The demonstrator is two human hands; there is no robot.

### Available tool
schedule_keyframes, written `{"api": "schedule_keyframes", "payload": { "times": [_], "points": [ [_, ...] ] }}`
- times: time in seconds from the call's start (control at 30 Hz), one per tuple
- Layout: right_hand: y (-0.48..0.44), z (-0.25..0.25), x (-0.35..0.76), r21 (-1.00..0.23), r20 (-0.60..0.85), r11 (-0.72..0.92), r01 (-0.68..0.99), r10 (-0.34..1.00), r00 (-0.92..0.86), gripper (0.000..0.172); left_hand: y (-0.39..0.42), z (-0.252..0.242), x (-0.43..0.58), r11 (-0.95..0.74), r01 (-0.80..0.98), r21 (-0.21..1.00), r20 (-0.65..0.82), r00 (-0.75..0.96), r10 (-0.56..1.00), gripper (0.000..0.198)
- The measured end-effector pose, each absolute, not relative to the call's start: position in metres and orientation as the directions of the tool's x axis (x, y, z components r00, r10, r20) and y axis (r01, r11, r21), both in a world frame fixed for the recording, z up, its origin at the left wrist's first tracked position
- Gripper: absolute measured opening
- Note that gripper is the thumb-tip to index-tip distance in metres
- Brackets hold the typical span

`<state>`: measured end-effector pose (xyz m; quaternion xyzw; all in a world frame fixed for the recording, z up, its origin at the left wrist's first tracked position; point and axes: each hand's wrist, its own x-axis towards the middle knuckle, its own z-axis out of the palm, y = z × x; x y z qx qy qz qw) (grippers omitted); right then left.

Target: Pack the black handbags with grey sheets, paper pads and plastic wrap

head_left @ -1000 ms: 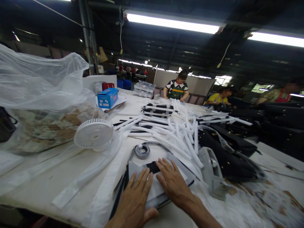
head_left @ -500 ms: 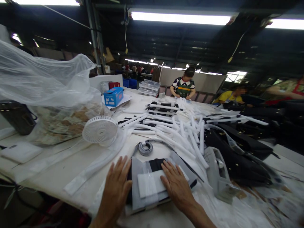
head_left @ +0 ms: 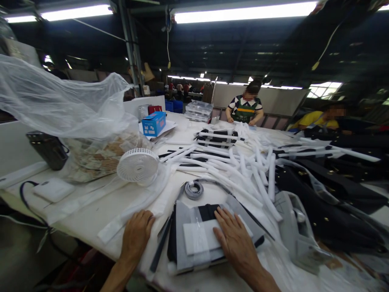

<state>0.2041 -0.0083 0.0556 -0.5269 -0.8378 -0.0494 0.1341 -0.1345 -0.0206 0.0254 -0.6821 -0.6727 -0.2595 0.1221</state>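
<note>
A black bag (head_left: pixel 172 243), partly wrapped in a pale translucent sheet (head_left: pixel 182 217), lies flat in front of me. Clear tape crosses a white pad (head_left: pixel 199 239) on top of it. My right hand (head_left: pixel 235 233) rests flat on the bag's right half, fingers stretched over the pad's edge. Left of the bag, my left hand (head_left: pixel 136 231) is closed with curled fingers at the end of a white plastic strip (head_left: pixel 114 227); anything in its grip is hidden. A coiled grey strap (head_left: pixel 193 190) sits just beyond the bag, and a dark strap hangs along its left side.
A white fan (head_left: pixel 137 165) stands left, before a plastic bag of packets (head_left: pixel 100 158). White wrapped tubes (head_left: pixel 212 164) cover the middle. At right are a grey tape dispenser (head_left: pixel 296 231) and black bags (head_left: pixel 322 207). A co-worker (head_left: pixel 245 107) works across the table.
My left hand has come off the bag's left edge, moved left and curled its fingers. My right hand stays flat on the bag. The view has shifted slightly.
</note>
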Motion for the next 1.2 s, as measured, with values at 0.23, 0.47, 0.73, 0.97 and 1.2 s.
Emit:
{"api": "schedule_keyframes", "payload": {
  "times": [0.23, 0.47, 0.73, 0.97, 1.2],
  "points": [
    [-0.009, 0.053, 0.205, -0.080, 0.297, 0.436, 0.896, 0.869, -0.396, 0.048, 0.029, 0.048, -0.127, -0.071, 0.985, 0.160, 0.572, -0.034, 0.819, 0.034],
    [-0.006, 0.049, 0.206, -0.070, 0.319, 0.449, 0.891, 0.856, -0.406, 0.048, 0.112, 0.095, -0.109, -0.101, 0.984, 0.145, 0.591, -0.004, 0.807, 0.035],
    [-0.005, 0.046, 0.207, -0.061, 0.332, 0.456, 0.888, 0.848, -0.412, 0.048, 0.151, 0.056, -0.096, -0.358, 0.928, 0.104, 0.464, 0.273, 0.843, 0.014],
    [-0.005, 0.047, 0.207, -0.034, 0.328, 0.454, 0.890, 0.847, -0.419, 0.048, 0.133, 0.074, -0.106, -0.292, 0.933, 0.212, 0.549, 0.134, 0.825, 0.028],
    [-0.007, 0.050, 0.207, -0.025, 0.350, 0.455, 0.890, 0.838, -0.418, 0.047, 0.015, 0.036, -0.136, -0.367, 0.911, 0.189, 0.496, 0.234, 0.836, 0.032]
  ]
}}
